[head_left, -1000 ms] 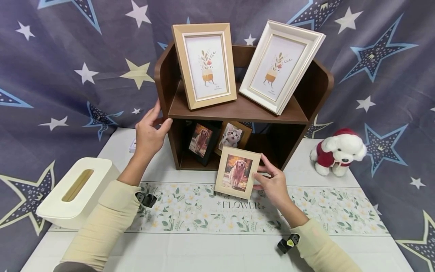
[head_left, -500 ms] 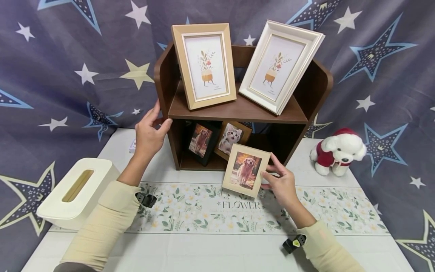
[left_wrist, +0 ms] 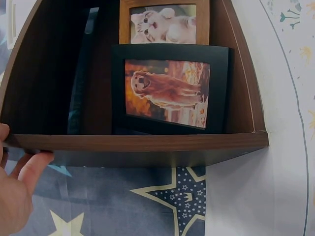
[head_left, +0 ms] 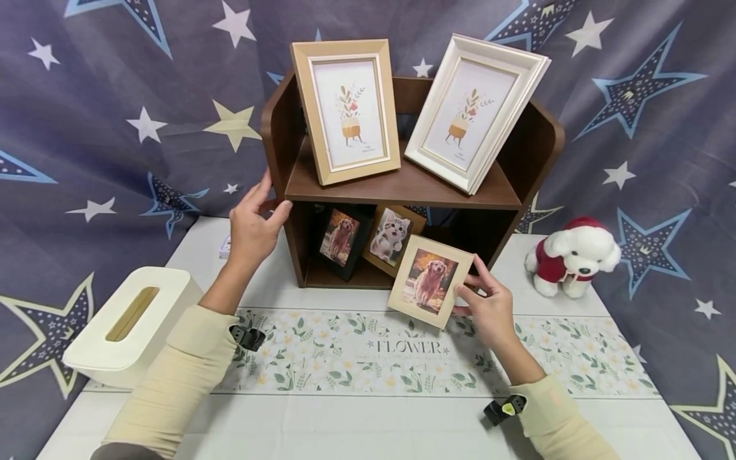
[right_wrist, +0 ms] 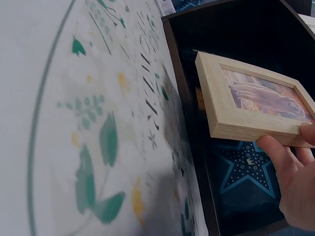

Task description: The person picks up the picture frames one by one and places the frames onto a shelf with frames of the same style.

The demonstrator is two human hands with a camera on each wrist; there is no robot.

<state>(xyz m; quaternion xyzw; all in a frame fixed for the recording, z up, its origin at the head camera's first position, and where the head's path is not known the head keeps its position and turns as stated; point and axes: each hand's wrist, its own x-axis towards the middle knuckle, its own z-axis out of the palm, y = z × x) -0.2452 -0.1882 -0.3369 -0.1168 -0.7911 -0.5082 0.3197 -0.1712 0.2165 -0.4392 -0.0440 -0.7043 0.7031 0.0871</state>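
My right hand point(head_left: 491, 310) pinches a light wood picture frame point(head_left: 430, 281) by its right edge, thumb on the front. A golden dog photo shows in it. The frame is tilted and held up before the lower opening of a dark brown shelf point(head_left: 402, 182). My left hand point(head_left: 253, 223) rests on the shelf's left side, the thumb at the front edge. Inside the lower compartment, a black picture frame point(left_wrist: 118, 88) with a dog photo stands at the left. Beside it leans a brown picture frame point(head_left: 418, 223) with a kitten photo, partly covered by the held frame in the head view.
A tan frame point(head_left: 313, 115) and a tilted white frame point(head_left: 506, 121) stand on the upper shelf. A cream tissue box point(head_left: 172, 306) is at the left, a plush dog point(head_left: 575, 255) at the right. A flower-print runner point(head_left: 322, 358) crosses the white table.
My right hand has carried the light wood frame to the right and slightly up, tilting it more. The left hand and the shelf stay put.
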